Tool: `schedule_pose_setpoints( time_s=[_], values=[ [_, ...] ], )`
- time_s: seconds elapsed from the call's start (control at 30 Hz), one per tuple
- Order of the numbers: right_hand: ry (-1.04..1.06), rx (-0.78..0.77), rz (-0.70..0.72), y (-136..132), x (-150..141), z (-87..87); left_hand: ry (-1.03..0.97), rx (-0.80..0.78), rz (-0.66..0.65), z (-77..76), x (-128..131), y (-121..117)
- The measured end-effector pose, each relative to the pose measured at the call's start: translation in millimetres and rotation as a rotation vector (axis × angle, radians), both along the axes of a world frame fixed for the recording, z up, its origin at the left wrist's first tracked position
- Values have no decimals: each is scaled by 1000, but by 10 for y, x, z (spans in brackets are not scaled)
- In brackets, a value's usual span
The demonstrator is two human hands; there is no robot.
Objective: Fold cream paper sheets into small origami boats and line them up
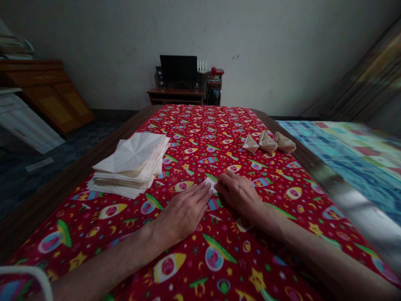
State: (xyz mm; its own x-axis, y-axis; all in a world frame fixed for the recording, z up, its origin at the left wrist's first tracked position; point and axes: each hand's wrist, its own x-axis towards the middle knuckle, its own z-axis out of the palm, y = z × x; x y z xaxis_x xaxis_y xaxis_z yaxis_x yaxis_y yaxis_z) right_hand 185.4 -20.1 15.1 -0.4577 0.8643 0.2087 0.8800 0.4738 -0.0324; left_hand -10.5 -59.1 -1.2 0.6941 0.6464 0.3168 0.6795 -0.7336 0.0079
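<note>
A small folded piece of white paper (209,183) lies on the red patterned cloth between my two hands. My left hand (186,211) rests flat with its fingers stretched out, the fingertips on the paper's lower left side. From the right, my right hand (239,193) has curled fingers closed at the paper's right edge; the fingertips partly hide it. To the left sits a thick stack of creased paper sheets (134,154). On the right stand several folded paper shapes (267,142) in a row.
The red cloth (213,125) covers a table with a dark wooden edge (106,152). At the far end are a monitor (178,70) and a red telephone (216,71). A wooden cabinet (59,98) stands left, a bed with a checked cover (351,154) right. A pale curved object (31,271) shows lower left.
</note>
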Motion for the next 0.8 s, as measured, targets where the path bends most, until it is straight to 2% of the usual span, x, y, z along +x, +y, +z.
schedule_pose_setpoints(
  time_s=[0.07,0.17,0.23,0.37,0.5,0.8],
  values=[
    [16,68,119,-77,-2,-8,4,-27,-5,22,0,0],
    [80,125,395,-210,-4,-24,11,-82,-10,61,-8,-3],
    [112,126,463,-282,13,-43,26,-105,-6,78,-19,-10],
    [89,21,443,-369,129,-73,60,-93,-11,73,-51,-31],
    [46,-53,436,-416,261,-66,65,-73,37,50,-86,-54],
    [57,2,371,-466,345,-74,90,-38,80,90,-192,-89]
  ],
)
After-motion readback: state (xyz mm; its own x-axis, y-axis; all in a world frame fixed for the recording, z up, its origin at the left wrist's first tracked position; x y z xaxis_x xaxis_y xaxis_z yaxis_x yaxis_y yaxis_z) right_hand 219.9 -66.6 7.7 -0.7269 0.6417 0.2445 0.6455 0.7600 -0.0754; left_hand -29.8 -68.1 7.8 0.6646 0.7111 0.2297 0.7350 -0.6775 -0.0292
